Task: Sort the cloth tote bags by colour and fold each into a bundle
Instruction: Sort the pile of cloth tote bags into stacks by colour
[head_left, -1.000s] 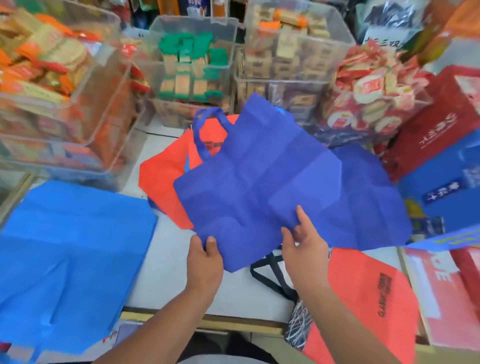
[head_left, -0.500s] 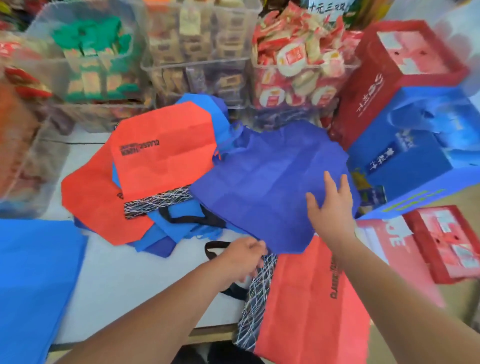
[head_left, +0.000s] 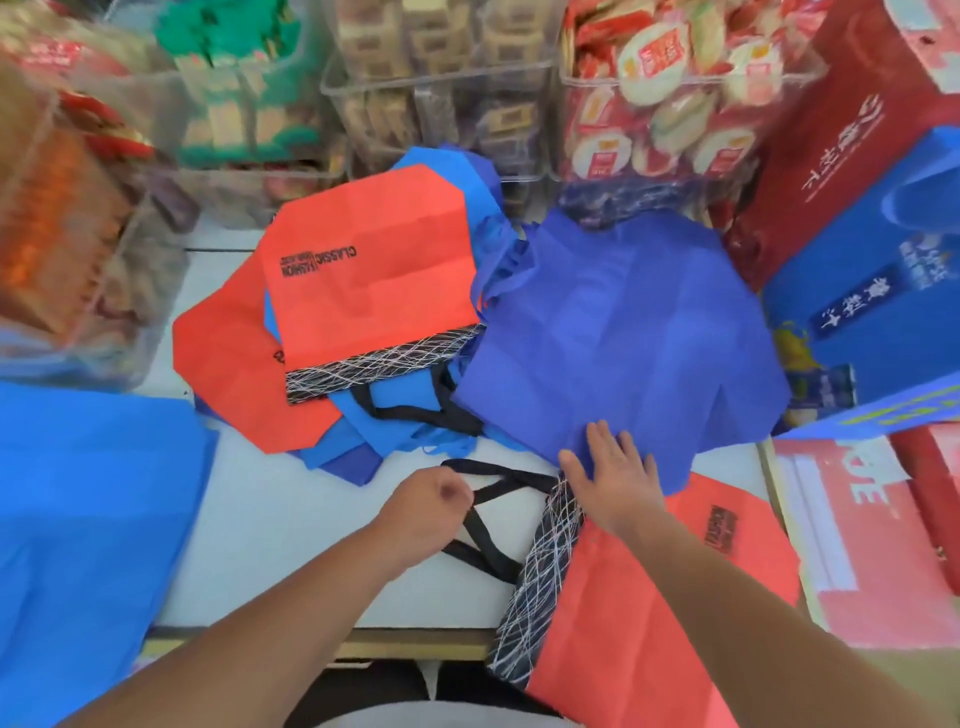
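Desk: Which bag are you on, and where is it?

Operator: The near red bag (head_left: 639, 623), at the near right corner of the counter (head_left: 291, 561). Its lower end hangs over the near edge. Its long axis runs from that corner up toward the counter's middle, handles leading.

Desk: Grips?

Operator: My left grip (head_left: 436, 501) is curled tight and pinches the black handle (head_left: 485, 545), so the bag lies to its right and nearer me. My right grip (head_left: 613, 478) is flat with straight fingers, pressing the near edge of the blue bag (head_left: 623, 338) and holding nothing.

Desk: What does the move turn on?

Operator: That blue bag overlaps the red one's patterned top edge. I judge the left must draw the handle leftward while the right pins the blue.

Desk: Any print?

Operator: "CLASSIC" in black on the far red bag (head_left: 374, 301), mid-counter. The near bag's print is too blurred. The red box (head_left: 810, 156) carries white characters I cannot read.
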